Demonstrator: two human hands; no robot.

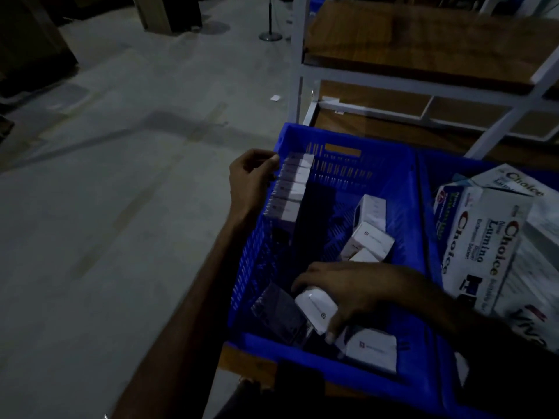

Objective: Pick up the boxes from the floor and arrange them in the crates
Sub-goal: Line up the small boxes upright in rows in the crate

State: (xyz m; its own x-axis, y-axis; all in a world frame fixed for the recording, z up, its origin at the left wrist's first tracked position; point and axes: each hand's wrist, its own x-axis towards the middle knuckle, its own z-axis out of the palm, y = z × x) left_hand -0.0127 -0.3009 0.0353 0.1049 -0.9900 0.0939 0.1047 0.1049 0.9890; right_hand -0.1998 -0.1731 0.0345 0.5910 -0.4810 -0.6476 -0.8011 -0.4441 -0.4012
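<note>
- Spreading across the left half of the dim view is a grey concrete floor point(127, 182), with a small white scrap of paper point(276, 98) lying on it at about 12 o'clock from the crate.
- The left hand point(251, 179) sits at the blue perforated plastic crate's point(338, 349) 10 o'clock corner, fingers curled and thumb pressed on the rim beside a tidy row of small white-topped cartons point(295, 189) standing along the left wall.
- At the crate's 6 o'clock side, a dark flat box point(278, 309) lies tilted against the floor of the crate.
- The right hand point(351, 294) reaches in, fingers and thumb clamped around a small white rounded-corner box point(314, 308).
- A second white box with a printed logo point(373, 347) lies just beside it at 5 o'clock.
- Three loose white boxes point(370, 231) are piled at 3 o'clock inside the crate.
- A neighbouring blue crate point(429, 189) on the right holds larger white cartons printed "Choice" point(484, 243).
- A white-framed wooden shelf rack point(423, 52) stands at 1 o'clock.
</note>
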